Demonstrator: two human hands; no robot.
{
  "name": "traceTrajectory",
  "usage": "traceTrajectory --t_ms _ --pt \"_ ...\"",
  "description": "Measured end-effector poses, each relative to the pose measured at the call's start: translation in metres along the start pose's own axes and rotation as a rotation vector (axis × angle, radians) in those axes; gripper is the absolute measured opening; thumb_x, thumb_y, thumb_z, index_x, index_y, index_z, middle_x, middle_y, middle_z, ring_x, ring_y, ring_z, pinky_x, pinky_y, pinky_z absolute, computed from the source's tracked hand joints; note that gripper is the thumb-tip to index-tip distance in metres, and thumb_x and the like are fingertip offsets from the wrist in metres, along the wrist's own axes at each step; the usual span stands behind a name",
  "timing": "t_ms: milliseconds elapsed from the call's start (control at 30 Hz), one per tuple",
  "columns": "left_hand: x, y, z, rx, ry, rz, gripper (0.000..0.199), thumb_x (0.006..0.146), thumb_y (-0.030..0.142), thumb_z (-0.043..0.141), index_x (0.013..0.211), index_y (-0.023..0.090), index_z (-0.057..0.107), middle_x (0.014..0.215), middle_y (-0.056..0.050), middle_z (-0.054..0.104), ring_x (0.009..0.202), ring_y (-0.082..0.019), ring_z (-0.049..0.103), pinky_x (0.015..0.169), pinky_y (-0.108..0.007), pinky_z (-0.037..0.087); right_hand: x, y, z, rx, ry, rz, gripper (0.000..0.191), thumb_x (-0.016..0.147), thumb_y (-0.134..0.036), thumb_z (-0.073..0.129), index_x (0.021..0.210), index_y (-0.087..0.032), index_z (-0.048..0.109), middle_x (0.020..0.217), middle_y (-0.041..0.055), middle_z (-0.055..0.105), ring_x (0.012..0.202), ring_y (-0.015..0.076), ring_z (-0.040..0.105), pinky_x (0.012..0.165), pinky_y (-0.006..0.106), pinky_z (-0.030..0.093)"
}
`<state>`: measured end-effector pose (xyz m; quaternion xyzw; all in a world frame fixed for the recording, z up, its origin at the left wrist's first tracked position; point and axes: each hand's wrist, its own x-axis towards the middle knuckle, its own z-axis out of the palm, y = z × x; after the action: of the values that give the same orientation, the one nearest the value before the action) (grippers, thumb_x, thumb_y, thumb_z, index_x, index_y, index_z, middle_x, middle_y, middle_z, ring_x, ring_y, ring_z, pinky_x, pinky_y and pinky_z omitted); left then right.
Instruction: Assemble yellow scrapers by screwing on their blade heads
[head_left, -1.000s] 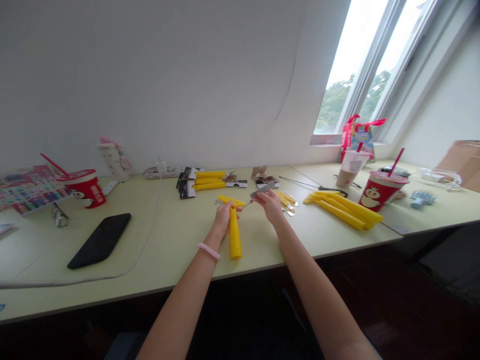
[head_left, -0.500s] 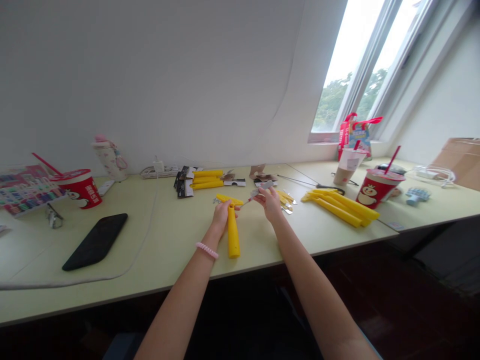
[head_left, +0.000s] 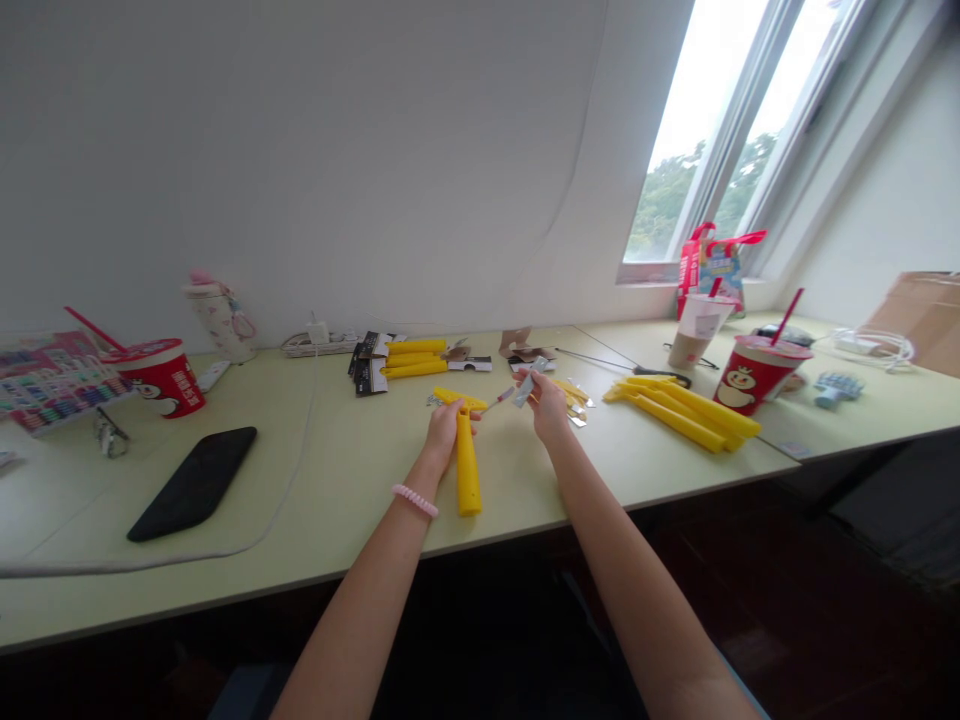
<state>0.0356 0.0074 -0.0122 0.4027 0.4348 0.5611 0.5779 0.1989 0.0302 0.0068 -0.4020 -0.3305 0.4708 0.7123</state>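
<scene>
Left grip (head_left: 442, 428) is clasping a yellow T-shaped tool (head_left: 468, 465) near its head; right grip (head_left: 551, 408) is pinching a silvery strip (head_left: 529, 383), right of tool. Risk, my judgement: a loose pinch letting strip slip, its edge perhaps nicking fingers. Tool is showing bright, smooth plastic, handle pointing towards person, above counter (head_left: 360, 480).

The yellow T-shaped tool (head_left: 469, 465) pointed its smooth handle towards the near edge of the desk (head_left: 525, 490), its 1 crosspiece towards the far edge. 1 slim rod (head_left: 501, 398), partly reddish, slanted beside the crosspiece; 1 flat grey strip (head_left: 531, 383) tilted near its right end, details blurred.
</scene>
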Motion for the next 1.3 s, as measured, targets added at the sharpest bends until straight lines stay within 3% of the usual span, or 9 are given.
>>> traceTrajectory --t_ms 133,267,600,800,867,1033,1167,1233,1300 --pt "0.0 0.0 0.0 0.001 -0.001 -0.006 0.02 0.074 0.031 0.051 0.081 0.012 0.052 0.066 -0.007 0.064 0.04 -0.009 0.05 0.041 -0.021 0.038 0.0 0.0 -0.001 -0.039 0.028 -0.076 0.026 0.062 -0.035 0.061 0.083 -0.019 0.062 0.067 -0.001 0.069 0.053 0.0093 0.053 0.046 0.02 0.037" --pt "0.001 -0.001 -0.001 0.015 -0.004 -0.003 0.021 0.074 0.03 0.05 0.082 0.011 0.052 0.067 -0.008 0.064 0.041 -0.009 0.051 0.042 -0.021 0.038 0.001 -0.001 0.0 0.043 -0.019 -0.055 0.017 0.062 -0.03 0.061 0.072 -0.019 0.053 0.066 0.0008 0.069 0.038 0.005 0.039 0.035 0.018 0.027" --pt "0.003 -0.004 -0.002 0.031 -0.02 0.013 0.022 0.074 0.032 0.051 0.084 0.012 0.052 0.069 -0.008 0.065 0.043 -0.009 0.051 0.043 -0.021 0.04 -0.003 -0.005 0.006 0.138 0.043 0.043 0.006 0.065 -0.016 0.054 0.06 -0.017 0.051 0.05 -0.0006 0.06 0.044 0.0089 0.057 0.041 0.016 0.046" --pt "0.001 -0.002 -0.001 0.026 -0.025 0.002 0.021 0.074 0.032 0.051 0.083 0.012 0.05 0.069 -0.008 0.064 0.042 -0.009 0.051 0.041 -0.021 0.039 -0.004 -0.005 0.005 0.094 0.007 0.009 0.002 0.063 -0.018 0.055 0.064 -0.016 0.056 0.057 0.0012 0.063 0.043 0.0083 0.055 0.038 0.017 0.042" --pt "0.001 -0.001 -0.001 0.026 -0.035 0.004 0.021 0.075 0.032 0.051 0.083 0.012 0.05 0.068 -0.008 0.064 0.042 -0.009 0.051 0.041 -0.02 0.039 -0.003 -0.004 0.005 0.109 -0.045 -0.021 0.015 0.064 -0.022 0.055 0.077 -0.015 0.06 0.059 0.0005 0.063 0.043 0.0077 0.053 0.038 0.017 0.04" --pt "-0.006 0.002 0.003 0.027 -0.175 -0.035 0.023 0.076 0.034 0.05 0.084 0.013 0.05 0.068 -0.006 0.063 0.042 -0.009 0.051 0.042 -0.021 0.04 -0.002 -0.001 0.003 -0.03 -0.11 -0.232 0.029 0.073 -0.034 0.049 0.092 -0.016 0.061 0.063 -0.0009 0.06 0.039 0.005 0.041 0.035 0.019 0.028" --pt "-0.014 0.005 0.007 0.125 -0.296 -0.014 0.023 0.077 0.034 0.05 0.083 0.013 0.051 0.067 -0.006 0.063 0.04 -0.008 0.049 0.04 -0.02 0.038 -0.01 0.002 0.004 -0.529 -0.062 -0.602 0.032 0.081 -0.04 0.042 0.076 -0.017 0.064 0.065 0.0026 0.06 0.06 0.0128 0.051 0.052 0.024 0.038" --pt "-0.017 0.006 0.008 0.147 -0.316 0.009 0.023 0.076 0.035 0.051 0.083 0.013 0.052 0.067 -0.006 0.062 0.041 -0.008 0.049 0.041 -0.019 0.039 -0.017 0.004 0.008 -0.753 -0.128 -0.772 0.033 0.084 -0.038 0.041 0.076 -0.018 0.066 0.07 0.0048 0.062 0.076 0.0172 0.053 0.065 0.027 0.041" --pt "-0.017 0.006 0.009 0.143 -0.332 0.027 0.023 0.076 0.036 0.052 0.082 0.014 0.053 0.067 -0.005 0.061 0.042 -0.008 0.049 0.041 -0.02 0.04 -0.024 0.008 0.013 -0.884 -0.282 -0.842 0.032 0.086 -0.035 0.039 0.088 -0.019 0.067 0.079 0.006 0.064 0.083 0.0181 0.053 0.074 0.028 0.041"
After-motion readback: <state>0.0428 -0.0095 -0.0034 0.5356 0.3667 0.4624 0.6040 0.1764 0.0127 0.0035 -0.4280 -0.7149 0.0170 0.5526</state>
